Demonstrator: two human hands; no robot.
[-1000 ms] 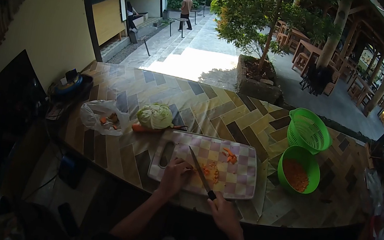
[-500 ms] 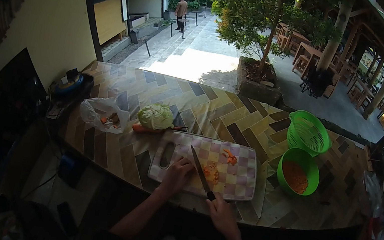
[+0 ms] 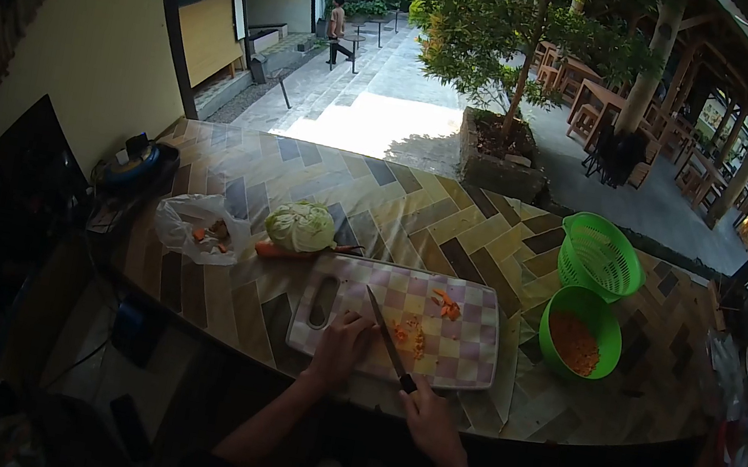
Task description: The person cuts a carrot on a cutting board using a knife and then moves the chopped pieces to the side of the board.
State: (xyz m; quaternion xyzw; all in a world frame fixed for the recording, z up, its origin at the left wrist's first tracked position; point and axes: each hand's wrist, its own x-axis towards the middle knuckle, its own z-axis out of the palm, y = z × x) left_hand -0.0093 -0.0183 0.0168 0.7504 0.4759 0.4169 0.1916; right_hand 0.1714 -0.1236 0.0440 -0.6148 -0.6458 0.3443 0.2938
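My right hand [image 3: 432,419] grips the dark handle of a kitchen knife [image 3: 387,335], whose blade slants up and left across a checkered cutting board [image 3: 464,348]. Left of the blade, my left hand [image 3: 343,345] rests on the board with its fingers curled together close to the knife; whatever lies under them is hidden. Small diced orange bits, seemingly carrot [image 3: 414,336], lie just right of the blade. Farther up the board is a little pile of longer carrot pieces [image 3: 447,305].
Behind the board sit a cabbage [image 3: 300,225] and a whole carrot [image 3: 282,251], with a plastic bag of scraps [image 3: 201,229] to their left. At right, a green bowl [image 3: 618,339] holds chopped orange bits beside a green strainer [image 3: 602,256]. A person [image 3: 336,31] is far off outside.
My hands and the knife have barely shifted. The diced bits beside the blade lie a little differently. The distant person has moved slightly left and changed stance.
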